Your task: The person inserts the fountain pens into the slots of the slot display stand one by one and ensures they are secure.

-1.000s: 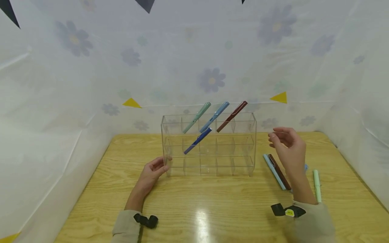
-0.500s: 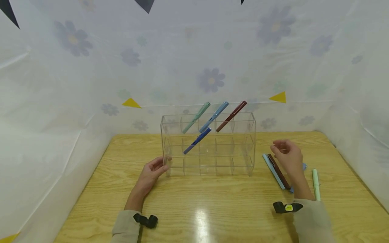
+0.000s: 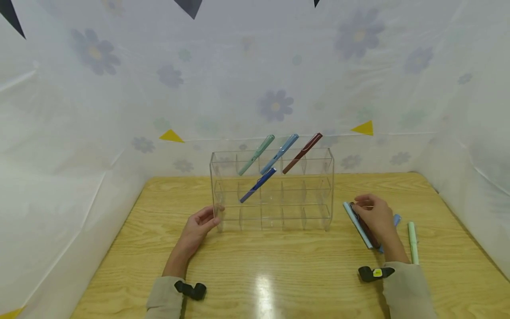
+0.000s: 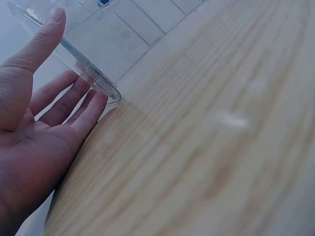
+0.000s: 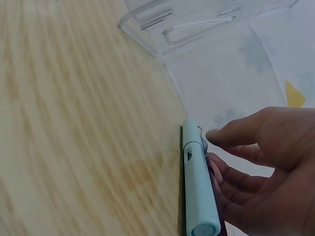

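Observation:
A clear acrylic pen rack (image 3: pixel 272 212) with tiered compartments stands on the table. My left hand (image 3: pixel 202 223) holds its lower left side, thumb in front and fingers along the side panel (image 4: pixel 93 73). My right hand (image 3: pixel 376 215) is over the top end of a dark brown pen (image 3: pixel 370 234). The thumb stands slightly off the clip, and the other fingers are beside the pen (image 5: pixel 256 172). Touching that pen on its left lies a light blue pen (image 3: pixel 357 225). A bluer pen (image 3: pixel 396 220) is mostly hidden under my hand and wrist.
A light green pen (image 3: pixel 413 241) lies right of my right wrist. Slanting in the rack are a green pen (image 3: pixel 256 155), a blue pen (image 3: pixel 280 154) and a dark red pen (image 3: pixel 303 153) on top, with a dark blue pen (image 3: pixel 258 185) in the middle tier. A flowered curtain (image 3: pixel 275 79) surrounds the table.
My right hand has come down from above the loose pens to the top end of the brown pen. The left hand and the rack have stayed in place.

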Motion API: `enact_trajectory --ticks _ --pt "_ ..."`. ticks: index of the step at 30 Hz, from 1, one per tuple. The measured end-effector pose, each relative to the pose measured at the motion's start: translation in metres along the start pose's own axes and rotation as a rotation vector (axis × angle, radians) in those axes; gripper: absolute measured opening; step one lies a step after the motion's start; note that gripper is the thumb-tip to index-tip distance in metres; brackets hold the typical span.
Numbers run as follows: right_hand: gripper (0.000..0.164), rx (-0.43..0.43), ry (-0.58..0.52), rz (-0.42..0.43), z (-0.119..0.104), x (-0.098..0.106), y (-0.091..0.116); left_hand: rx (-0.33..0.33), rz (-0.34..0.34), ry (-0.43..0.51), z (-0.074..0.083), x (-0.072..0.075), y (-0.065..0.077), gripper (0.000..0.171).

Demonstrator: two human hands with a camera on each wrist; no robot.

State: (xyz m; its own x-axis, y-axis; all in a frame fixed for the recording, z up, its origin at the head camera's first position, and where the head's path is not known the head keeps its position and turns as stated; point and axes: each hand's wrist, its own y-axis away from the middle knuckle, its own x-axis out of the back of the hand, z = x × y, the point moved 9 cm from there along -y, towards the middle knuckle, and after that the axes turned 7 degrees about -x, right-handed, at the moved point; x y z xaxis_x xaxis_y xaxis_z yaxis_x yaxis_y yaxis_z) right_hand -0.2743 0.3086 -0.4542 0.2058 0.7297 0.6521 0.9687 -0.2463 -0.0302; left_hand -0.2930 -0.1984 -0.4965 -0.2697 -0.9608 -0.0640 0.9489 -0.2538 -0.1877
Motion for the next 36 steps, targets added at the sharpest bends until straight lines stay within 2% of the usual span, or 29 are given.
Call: enact_trajectory --ticks 6,11,17,28,36 --pt "0.032 0.02 0.07 -0.06 0.001 -0.004 0.0 -0.006 -0.002 -0.001 0.001 -0.001 -0.001 0.049" --pt "0.038 0.017 0.115 -0.102 0.004 -0.007 -0.003 -0.004 0.007 -0.004 0.001 -0.001 -0.001 0.049" --pt "0.04 0.061 0.145 -0.098 0.001 -0.006 -0.004 0.006 0.013 -0.017 0.0 -0.001 -0.001 0.049" --pt "0.044 0.024 -0.065 0.041 -0.006 0.027 0.002 0.031 0.021 -0.012 -0.001 0.0 0.0 0.051" --pt "0.042 0.088 -0.342 -0.006 -0.022 0.038 0.007 0.026 0.021 -0.02 -0.001 0.001 0.0 0.05"
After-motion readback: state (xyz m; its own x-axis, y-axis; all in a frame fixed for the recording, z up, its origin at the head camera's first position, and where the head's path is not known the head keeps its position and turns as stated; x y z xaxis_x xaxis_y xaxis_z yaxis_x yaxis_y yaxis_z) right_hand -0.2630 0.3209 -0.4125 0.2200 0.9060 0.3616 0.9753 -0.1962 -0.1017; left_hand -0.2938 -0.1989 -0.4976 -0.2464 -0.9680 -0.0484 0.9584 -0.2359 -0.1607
